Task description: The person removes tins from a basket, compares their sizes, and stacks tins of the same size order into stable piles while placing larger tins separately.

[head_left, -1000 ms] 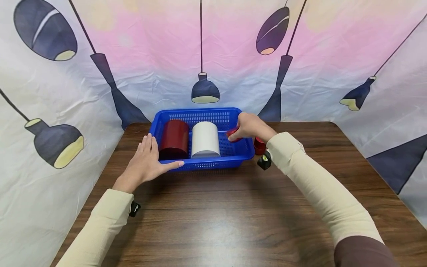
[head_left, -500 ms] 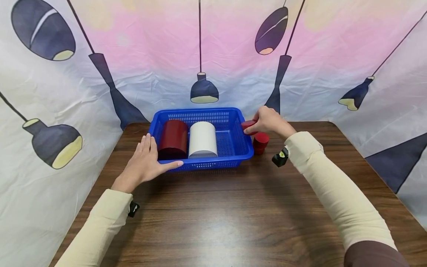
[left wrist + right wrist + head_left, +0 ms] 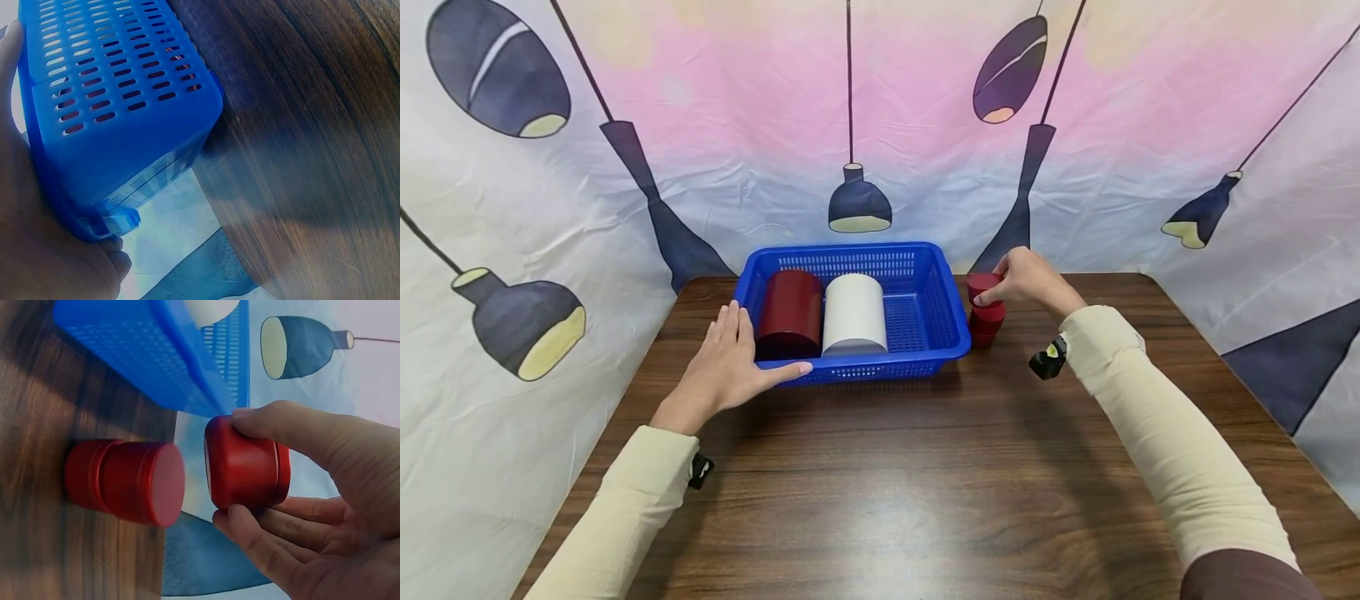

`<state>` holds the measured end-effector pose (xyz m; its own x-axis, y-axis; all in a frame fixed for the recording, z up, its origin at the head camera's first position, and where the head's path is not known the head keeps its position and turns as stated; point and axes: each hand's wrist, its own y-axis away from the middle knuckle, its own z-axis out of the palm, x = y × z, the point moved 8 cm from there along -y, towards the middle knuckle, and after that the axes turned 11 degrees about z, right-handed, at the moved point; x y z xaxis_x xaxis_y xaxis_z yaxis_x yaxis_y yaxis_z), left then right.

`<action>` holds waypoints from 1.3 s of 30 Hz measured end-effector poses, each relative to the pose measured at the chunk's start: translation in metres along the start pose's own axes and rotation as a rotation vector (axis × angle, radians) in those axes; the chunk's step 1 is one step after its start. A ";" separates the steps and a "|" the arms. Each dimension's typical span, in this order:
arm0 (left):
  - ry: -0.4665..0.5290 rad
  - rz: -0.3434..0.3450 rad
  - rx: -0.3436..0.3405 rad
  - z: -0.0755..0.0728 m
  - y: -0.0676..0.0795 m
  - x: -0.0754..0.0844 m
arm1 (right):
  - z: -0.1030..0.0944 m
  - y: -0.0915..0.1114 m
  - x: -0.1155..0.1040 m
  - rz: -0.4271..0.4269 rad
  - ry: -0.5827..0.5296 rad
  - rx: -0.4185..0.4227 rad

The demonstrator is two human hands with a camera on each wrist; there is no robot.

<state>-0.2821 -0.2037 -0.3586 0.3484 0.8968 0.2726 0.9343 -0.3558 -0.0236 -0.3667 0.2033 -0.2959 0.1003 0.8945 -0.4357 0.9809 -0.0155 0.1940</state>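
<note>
My right hand pinches a small round red tin between thumb and fingers. In the right wrist view a gap shows between this tin and a short red stack, which looks like two similar tins standing on the table just right of the basket. In the head view the held tin is directly above that stack. My left hand rests on the front left corner of the blue plastic basket, fingers straight along the left rim and thumb stretched along the front one. The left wrist view shows the basket's slotted wall close by.
Inside the basket lie a large dark red cylinder and a white one, side by side. The basket stands near the far edge of the brown wooden table. A cloth backdrop printed with lamps hangs close behind.
My right hand has carried the red tin out of the basket's right end, over the rim and rightward to above the stack. My left hand has stayed at the basket corner.
</note>
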 end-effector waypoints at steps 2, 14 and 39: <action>-0.001 0.002 0.004 0.000 0.000 0.001 | 0.001 -0.001 0.003 -0.012 0.004 0.009; -0.015 0.000 -0.008 0.001 0.000 0.000 | 0.009 -0.006 0.016 -0.046 -0.003 0.029; -0.010 -0.007 -0.024 0.002 0.000 -0.001 | -0.009 0.013 0.002 -0.070 -0.006 -0.069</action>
<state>-0.2822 -0.2038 -0.3604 0.3428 0.9018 0.2631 0.9346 -0.3557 0.0015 -0.3551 0.2089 -0.2865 0.0331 0.8897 -0.4554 0.9717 0.0781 0.2231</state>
